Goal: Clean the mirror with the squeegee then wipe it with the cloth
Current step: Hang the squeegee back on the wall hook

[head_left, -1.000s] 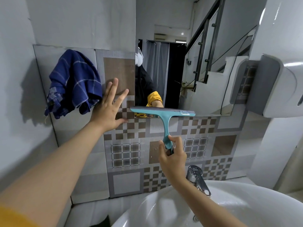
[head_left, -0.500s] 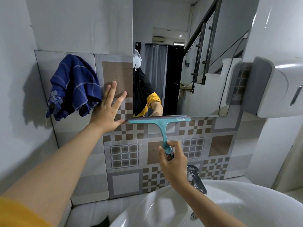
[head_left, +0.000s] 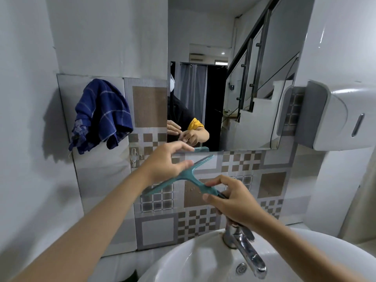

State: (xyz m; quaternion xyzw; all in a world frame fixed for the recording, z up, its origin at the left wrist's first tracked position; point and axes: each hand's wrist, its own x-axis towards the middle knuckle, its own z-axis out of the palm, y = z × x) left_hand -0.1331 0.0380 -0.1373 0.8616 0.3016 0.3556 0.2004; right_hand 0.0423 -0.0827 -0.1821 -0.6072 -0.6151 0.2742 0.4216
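The teal squeegee (head_left: 189, 176) is off the glass and tilted, its blade running from upper right to lower left below the mirror (head_left: 203, 27). My right hand (head_left: 230, 198) grips its handle. In front of the tiled wall my left hand (head_left: 162, 163) has its fingers spread, the thumb resting against the squeegee's neck and the blade passing behind the palm. A blue checked cloth (head_left: 101, 115) hangs on the wall to the left of the mirror, apart from both hands. Both hands are reflected in the mirror's lower edge.
A white sink (head_left: 193, 261) with a chrome faucet (head_left: 244, 247) sits right below my right hand. A white and grey dispenser (head_left: 335, 117) juts from the wall at right. A small metal hook (head_left: 133, 154) is fixed to the tiles under the cloth.
The squeegee came down off the mirror's bottom edge and tilted. My left hand left the wall beside the cloth and moved right to the squeegee's blade.
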